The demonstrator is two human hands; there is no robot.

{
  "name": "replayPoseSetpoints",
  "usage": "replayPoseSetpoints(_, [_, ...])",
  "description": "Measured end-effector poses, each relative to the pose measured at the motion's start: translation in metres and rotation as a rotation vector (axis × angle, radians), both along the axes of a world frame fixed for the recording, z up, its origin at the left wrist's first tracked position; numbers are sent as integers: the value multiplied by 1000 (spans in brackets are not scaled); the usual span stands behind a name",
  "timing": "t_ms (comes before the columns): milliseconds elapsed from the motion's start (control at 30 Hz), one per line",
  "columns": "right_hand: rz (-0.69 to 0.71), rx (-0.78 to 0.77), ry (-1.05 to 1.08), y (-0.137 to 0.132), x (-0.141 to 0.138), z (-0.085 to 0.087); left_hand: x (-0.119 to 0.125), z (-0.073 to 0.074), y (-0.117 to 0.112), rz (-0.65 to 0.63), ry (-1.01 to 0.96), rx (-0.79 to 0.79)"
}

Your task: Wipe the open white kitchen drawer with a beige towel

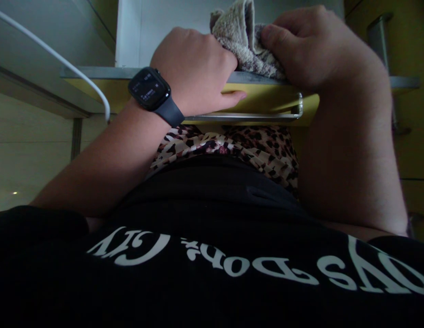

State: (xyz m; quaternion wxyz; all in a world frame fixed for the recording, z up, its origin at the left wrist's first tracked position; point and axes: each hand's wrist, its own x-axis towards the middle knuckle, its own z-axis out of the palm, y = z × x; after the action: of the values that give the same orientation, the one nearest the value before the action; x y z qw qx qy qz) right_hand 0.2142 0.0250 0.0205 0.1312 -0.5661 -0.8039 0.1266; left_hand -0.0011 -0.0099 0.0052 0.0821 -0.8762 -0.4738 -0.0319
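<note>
A grey-brown, rough-textured cloth [247,48] lies bunched over the top edge of an open drawer, whose yellow front [254,98] faces me. My right hand [310,50] is closed on the cloth's right side, the thumb pressing on it. Just left of the cloth, my left hand [194,68] is hooked over the drawer's grey top edge. Its thumb points right along the outer face, while the other fingers are mostly hidden behind the edge. A dark smartwatch [150,89] is on my left wrist.
Below my left hand runs the drawer's metal handle [246,117]. A white cable [58,50] hangs at the left, in front of a grey panel. More yellow fronts with a metal handle [379,38] stand at the right. My body is close to the drawer.
</note>
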Motion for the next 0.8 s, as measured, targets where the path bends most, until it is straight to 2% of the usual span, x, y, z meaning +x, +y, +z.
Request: replayPoseSetpoints(800, [4,22,-9,0,2,0,0,1,2,11,-14,-35])
